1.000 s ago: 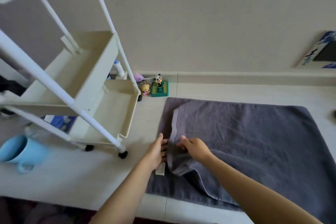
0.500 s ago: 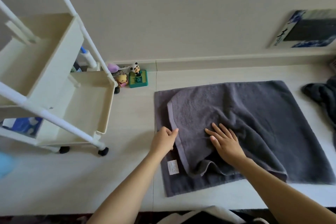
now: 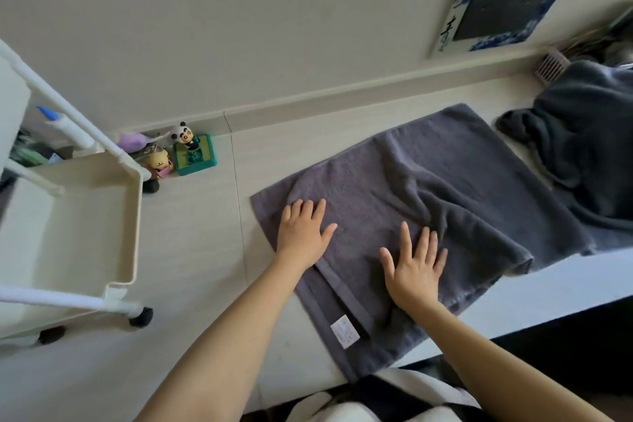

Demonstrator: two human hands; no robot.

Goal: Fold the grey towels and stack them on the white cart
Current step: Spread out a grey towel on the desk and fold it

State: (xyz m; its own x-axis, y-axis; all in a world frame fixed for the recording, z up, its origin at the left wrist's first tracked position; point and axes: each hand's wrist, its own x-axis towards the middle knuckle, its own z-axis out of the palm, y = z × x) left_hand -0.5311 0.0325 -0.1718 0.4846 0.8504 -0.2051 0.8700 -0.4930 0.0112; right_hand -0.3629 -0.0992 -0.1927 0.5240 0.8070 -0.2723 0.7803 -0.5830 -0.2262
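Observation:
A grey towel (image 3: 421, 181) lies folded over on the pale floor, wrinkled across its middle, with a white label at its near left corner. My left hand (image 3: 301, 233) lies flat on the towel's left part, fingers straight. My right hand (image 3: 414, 267) presses flat on the towel nearer to me, fingers spread. The white cart (image 3: 78, 216) stands to the left, with nothing in its visible tray. A darker grey towel (image 3: 582, 134) lies crumpled at the right, apart from both hands.
Small toys sit by the wall past the cart: a panda figure on a green box (image 3: 191, 151) and a yellow figure (image 3: 159, 163). A blue-edged picture (image 3: 496, 7) leans on the wall. The floor drops at a dark edge (image 3: 548, 329) at the near right.
My left hand has let go of the towel's folded edge and now lies flat on it. My right hand has slid along the towel, still flat. The view has swung right.

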